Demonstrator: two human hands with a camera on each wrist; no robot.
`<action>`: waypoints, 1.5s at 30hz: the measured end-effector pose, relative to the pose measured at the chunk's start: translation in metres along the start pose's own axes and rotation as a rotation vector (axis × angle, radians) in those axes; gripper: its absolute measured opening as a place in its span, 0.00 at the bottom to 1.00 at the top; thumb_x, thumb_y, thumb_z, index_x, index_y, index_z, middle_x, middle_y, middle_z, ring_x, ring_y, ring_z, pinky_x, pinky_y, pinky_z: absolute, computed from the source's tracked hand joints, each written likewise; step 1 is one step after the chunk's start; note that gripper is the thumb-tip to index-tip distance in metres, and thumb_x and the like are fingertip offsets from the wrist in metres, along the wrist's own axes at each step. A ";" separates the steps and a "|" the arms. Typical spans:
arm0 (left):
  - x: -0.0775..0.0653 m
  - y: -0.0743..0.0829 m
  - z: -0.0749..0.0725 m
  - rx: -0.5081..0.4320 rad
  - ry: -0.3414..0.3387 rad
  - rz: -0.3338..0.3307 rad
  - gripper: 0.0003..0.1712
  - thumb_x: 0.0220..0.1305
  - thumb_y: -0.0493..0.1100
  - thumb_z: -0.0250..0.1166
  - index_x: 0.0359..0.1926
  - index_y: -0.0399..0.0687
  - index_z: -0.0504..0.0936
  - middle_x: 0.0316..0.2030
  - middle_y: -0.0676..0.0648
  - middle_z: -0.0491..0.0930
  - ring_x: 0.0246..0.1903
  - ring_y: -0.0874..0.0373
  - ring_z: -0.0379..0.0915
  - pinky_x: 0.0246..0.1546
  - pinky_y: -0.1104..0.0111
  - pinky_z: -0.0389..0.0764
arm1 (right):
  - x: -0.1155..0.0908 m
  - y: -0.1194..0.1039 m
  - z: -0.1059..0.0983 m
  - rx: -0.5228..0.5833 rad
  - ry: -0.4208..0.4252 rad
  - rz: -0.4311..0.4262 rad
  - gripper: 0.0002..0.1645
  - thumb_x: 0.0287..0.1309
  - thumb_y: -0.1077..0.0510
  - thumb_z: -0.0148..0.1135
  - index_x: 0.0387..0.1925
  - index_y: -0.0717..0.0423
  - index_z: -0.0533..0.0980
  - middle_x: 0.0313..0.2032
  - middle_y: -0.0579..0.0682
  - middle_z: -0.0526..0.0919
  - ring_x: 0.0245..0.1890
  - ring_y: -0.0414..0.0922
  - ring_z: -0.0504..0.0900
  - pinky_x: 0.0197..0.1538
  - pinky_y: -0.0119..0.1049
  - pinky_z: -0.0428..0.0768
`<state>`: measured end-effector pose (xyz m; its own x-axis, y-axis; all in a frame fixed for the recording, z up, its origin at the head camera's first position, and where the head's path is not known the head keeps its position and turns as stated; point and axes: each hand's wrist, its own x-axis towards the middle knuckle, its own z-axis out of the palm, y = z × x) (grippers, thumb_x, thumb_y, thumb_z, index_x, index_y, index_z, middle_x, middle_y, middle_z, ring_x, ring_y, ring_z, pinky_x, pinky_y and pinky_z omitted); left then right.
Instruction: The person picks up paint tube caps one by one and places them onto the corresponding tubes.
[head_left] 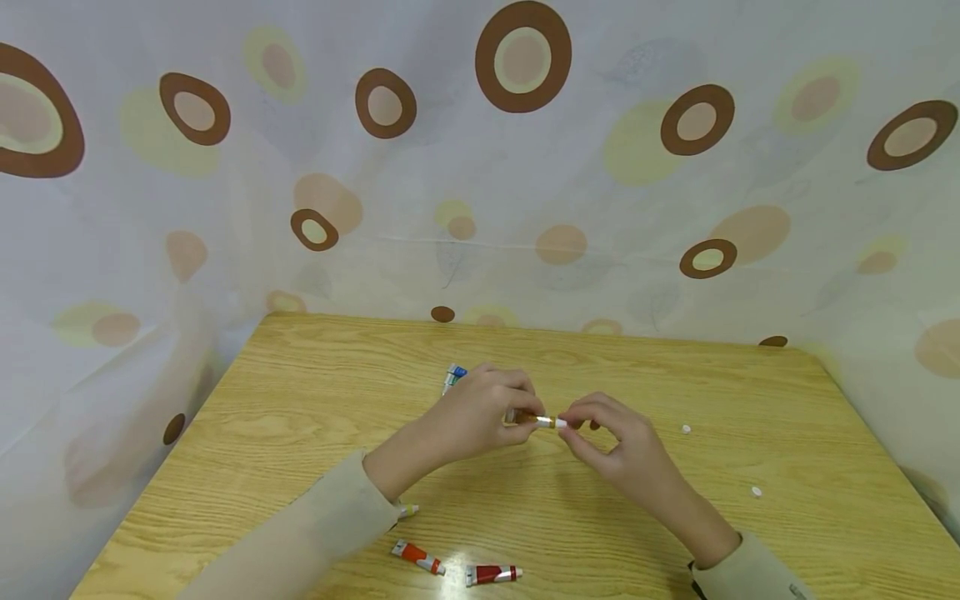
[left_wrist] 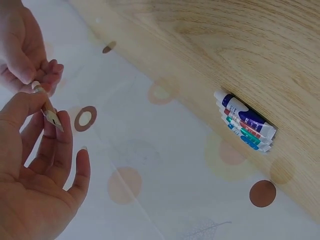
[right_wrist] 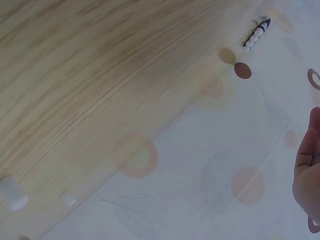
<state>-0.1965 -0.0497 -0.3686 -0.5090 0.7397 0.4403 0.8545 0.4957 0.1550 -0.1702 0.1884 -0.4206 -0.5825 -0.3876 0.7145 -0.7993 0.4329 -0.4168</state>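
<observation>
Pale sleeve (head_left: 307,525) nearest, the left hand (head_left: 489,412) pinches a tube (head_left: 545,422) in a narrow grip, the right hand (head_left: 624,446) its white end (head_left: 560,423).

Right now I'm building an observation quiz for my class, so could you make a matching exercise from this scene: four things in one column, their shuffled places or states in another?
Things:
1. Gold-banded tube
2. Group of tubes including a blue one
3. Dark red tube
4. Two small white pieces

Places or states:
A. Beside the orange-red tube
B. Loose, to the right of the right hand
C. Held in the left hand
D. Lying side by side in a row

Pairs: 1-C, 2-D, 3-A, 4-B
</observation>
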 end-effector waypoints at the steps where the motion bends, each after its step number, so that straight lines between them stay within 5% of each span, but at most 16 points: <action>1: 0.000 0.000 0.000 -0.001 -0.001 -0.003 0.03 0.64 0.43 0.74 0.38 0.52 0.92 0.36 0.56 0.86 0.31 0.68 0.81 0.45 0.68 0.80 | 0.000 0.000 0.000 -0.012 0.000 -0.004 0.20 0.46 0.72 0.77 0.41 0.53 0.84 0.39 0.47 0.87 0.36 0.39 0.81 0.42 0.19 0.76; 9: -0.002 -0.001 -0.001 -0.013 -0.016 -0.026 0.03 0.64 0.43 0.74 0.38 0.51 0.92 0.35 0.56 0.86 0.30 0.68 0.80 0.43 0.70 0.78 | 0.002 0.000 -0.002 -0.058 0.009 -0.070 0.24 0.42 0.73 0.78 0.43 0.57 0.83 0.41 0.50 0.86 0.37 0.42 0.83 0.47 0.17 0.78; 17: -0.002 -0.002 0.001 -0.048 -0.006 -0.021 0.03 0.63 0.41 0.74 0.38 0.51 0.92 0.35 0.56 0.86 0.30 0.67 0.80 0.39 0.73 0.75 | 0.004 -0.001 -0.001 -0.060 -0.009 -0.083 0.09 0.60 0.61 0.74 0.41 0.59 0.83 0.41 0.48 0.86 0.38 0.43 0.84 0.48 0.18 0.79; 23: -0.001 -0.002 0.001 -0.038 0.007 -0.009 0.03 0.63 0.42 0.74 0.37 0.52 0.92 0.35 0.57 0.86 0.30 0.68 0.80 0.39 0.72 0.75 | 0.005 -0.003 -0.001 -0.056 -0.010 -0.074 0.17 0.71 0.47 0.61 0.38 0.57 0.83 0.39 0.47 0.85 0.37 0.42 0.84 0.47 0.18 0.79; 26: -0.001 -0.001 0.000 -0.015 0.010 -0.001 0.03 0.63 0.43 0.74 0.37 0.53 0.92 0.35 0.57 0.86 0.31 0.68 0.81 0.40 0.73 0.76 | 0.005 -0.002 0.000 -0.052 -0.002 -0.086 0.04 0.64 0.60 0.71 0.38 0.55 0.83 0.38 0.46 0.85 0.36 0.41 0.83 0.46 0.19 0.79; 29: -0.001 0.000 0.000 0.016 0.009 0.007 0.03 0.63 0.44 0.74 0.37 0.53 0.92 0.36 0.57 0.86 0.31 0.69 0.81 0.41 0.72 0.77 | 0.004 -0.002 0.000 -0.051 -0.010 -0.070 0.08 0.58 0.66 0.74 0.37 0.54 0.83 0.38 0.45 0.85 0.36 0.40 0.83 0.45 0.20 0.79; 33: 0.000 0.001 0.000 0.056 0.022 0.025 0.03 0.62 0.44 0.75 0.37 0.54 0.92 0.35 0.58 0.86 0.32 0.69 0.80 0.43 0.70 0.79 | 0.003 -0.002 0.000 -0.047 -0.026 -0.042 0.03 0.63 0.61 0.72 0.36 0.55 0.84 0.38 0.45 0.86 0.36 0.39 0.84 0.45 0.20 0.80; 39: -0.001 0.000 0.004 0.112 0.074 0.075 0.03 0.60 0.43 0.77 0.36 0.53 0.92 0.34 0.57 0.85 0.31 0.68 0.80 0.44 0.68 0.81 | 0.004 -0.003 0.001 -0.065 -0.008 -0.073 0.12 0.53 0.69 0.75 0.35 0.52 0.84 0.37 0.45 0.85 0.34 0.39 0.83 0.43 0.19 0.80; 45: -0.001 -0.001 0.004 0.101 0.058 0.067 0.03 0.60 0.43 0.76 0.36 0.53 0.92 0.35 0.57 0.85 0.32 0.68 0.80 0.47 0.67 0.82 | 0.006 -0.003 0.001 -0.087 -0.011 -0.084 0.04 0.61 0.62 0.73 0.36 0.52 0.84 0.38 0.45 0.86 0.35 0.41 0.84 0.45 0.19 0.79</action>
<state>-0.1973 -0.0494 -0.3729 -0.4419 0.7468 0.4971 0.8701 0.4916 0.0349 -0.1714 0.1842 -0.4158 -0.5156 -0.4340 0.7388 -0.8299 0.4674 -0.3046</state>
